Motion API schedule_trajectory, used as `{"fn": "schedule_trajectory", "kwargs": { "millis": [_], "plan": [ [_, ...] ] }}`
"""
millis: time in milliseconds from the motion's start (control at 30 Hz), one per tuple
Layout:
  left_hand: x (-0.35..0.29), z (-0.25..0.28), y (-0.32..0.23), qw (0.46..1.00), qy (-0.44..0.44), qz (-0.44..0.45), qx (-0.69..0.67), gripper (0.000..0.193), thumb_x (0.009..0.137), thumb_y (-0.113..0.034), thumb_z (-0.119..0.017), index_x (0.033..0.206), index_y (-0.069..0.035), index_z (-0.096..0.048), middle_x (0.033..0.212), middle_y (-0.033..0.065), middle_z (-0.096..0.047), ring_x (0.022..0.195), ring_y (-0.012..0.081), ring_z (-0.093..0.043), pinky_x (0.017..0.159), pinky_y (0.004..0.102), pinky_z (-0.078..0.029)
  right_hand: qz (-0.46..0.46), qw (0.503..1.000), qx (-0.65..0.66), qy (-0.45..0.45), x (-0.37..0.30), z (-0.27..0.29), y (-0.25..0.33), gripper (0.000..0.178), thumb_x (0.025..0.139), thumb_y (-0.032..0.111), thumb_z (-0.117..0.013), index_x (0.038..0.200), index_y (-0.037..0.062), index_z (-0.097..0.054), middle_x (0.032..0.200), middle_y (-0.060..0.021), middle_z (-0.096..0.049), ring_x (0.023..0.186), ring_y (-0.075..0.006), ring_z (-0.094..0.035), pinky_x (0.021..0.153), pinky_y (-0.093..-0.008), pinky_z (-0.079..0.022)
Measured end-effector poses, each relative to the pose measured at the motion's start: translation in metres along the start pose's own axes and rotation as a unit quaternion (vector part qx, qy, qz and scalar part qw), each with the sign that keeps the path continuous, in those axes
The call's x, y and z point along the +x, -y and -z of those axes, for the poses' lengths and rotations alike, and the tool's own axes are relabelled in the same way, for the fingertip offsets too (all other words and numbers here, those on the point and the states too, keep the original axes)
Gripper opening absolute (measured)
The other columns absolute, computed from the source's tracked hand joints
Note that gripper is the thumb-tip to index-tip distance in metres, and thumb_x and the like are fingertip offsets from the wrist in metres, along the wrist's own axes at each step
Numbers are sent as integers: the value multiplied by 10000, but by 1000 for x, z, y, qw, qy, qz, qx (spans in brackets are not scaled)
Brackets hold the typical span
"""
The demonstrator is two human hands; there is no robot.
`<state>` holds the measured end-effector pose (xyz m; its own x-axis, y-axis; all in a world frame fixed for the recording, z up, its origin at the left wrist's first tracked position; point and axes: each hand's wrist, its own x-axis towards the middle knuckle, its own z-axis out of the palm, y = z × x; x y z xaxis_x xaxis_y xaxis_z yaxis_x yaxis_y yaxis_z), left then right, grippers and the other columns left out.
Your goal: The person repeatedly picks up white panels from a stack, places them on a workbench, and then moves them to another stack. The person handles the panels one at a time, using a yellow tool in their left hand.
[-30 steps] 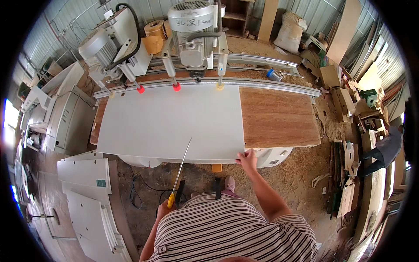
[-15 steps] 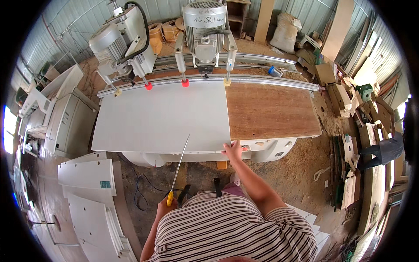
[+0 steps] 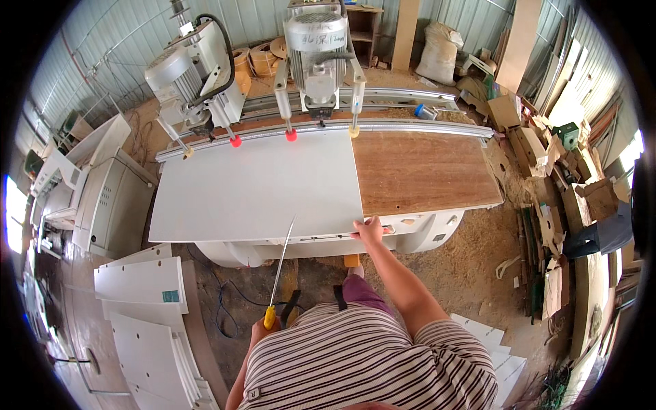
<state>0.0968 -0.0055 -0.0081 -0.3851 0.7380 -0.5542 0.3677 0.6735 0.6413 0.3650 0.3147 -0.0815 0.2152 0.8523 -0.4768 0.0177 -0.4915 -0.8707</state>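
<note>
My left hand (image 3: 263,331), low at the near side, is closed round the yellow handle of a long screwdriver (image 3: 270,316). Its thin metal shaft points up and away, the tip overlapping the near edge of a white panel (image 3: 256,188) in the picture. That panel lies flat on the machine table beneath a row of pressing feet. At its near right corner, my right hand (image 3: 370,230) grips the edge with thumb and fingers; the fingertips are partly hidden. A brown wooden board (image 3: 420,171) forms the table surface right of the panel.
Two drilling motors (image 3: 316,48) stand behind the panel, with red-tipped pressing feet (image 3: 292,135) at its far edge. White panels (image 3: 137,280) are stacked at the left. Cardboard boxes (image 3: 533,150) and a partly visible person (image 3: 601,236) are at the right. An orange block (image 3: 352,260) sits under the table.
The view has shifted slightly. My foot has come forward to the orange block under the table. Both hands keep their holds, the right still at the panel's corner.
</note>
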Motion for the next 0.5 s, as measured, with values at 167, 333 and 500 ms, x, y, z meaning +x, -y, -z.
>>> {"fn": "schedule_trajectory", "kwargs": {
  "millis": [167, 333, 500],
  "plan": [
    [16, -7, 45, 1000, 6, -6, -26, 333, 851, -296, -644, 799, 32, -617, 646, 110, -626, 589, 147, -559, 574, 334, -462, -11, 1000, 4, 6, 2, 2, -1, 361, 773, 51, -696, 883, -7, -358, 917, -124, -473, 686, -199, -609, 522, -305, -615],
    [12, -12, 34, 998, -37, 45, -30, 365, 828, -313, -670, 802, 46, -613, 642, 110, -631, 599, 139, -574, 576, 340, -463, -6, 1000, 18, 9, 13, 4, -11, 368, 782, 63, -704, 886, -2, -357, 911, -128, -471, 707, -188, -589, 535, -312, -618],
    [-5, -12, 6, 997, -56, 44, -10, 361, 830, -323, -682, 823, 36, -637, 682, 113, -658, 654, 153, -626, 602, 333, -474, -31, 999, 11, 31, 12, 7, -9, 406, 778, 108, -742, 890, 15, -364, 838, -94, -504, 599, -170, -602, 471, -296, -574]
  ]
}}
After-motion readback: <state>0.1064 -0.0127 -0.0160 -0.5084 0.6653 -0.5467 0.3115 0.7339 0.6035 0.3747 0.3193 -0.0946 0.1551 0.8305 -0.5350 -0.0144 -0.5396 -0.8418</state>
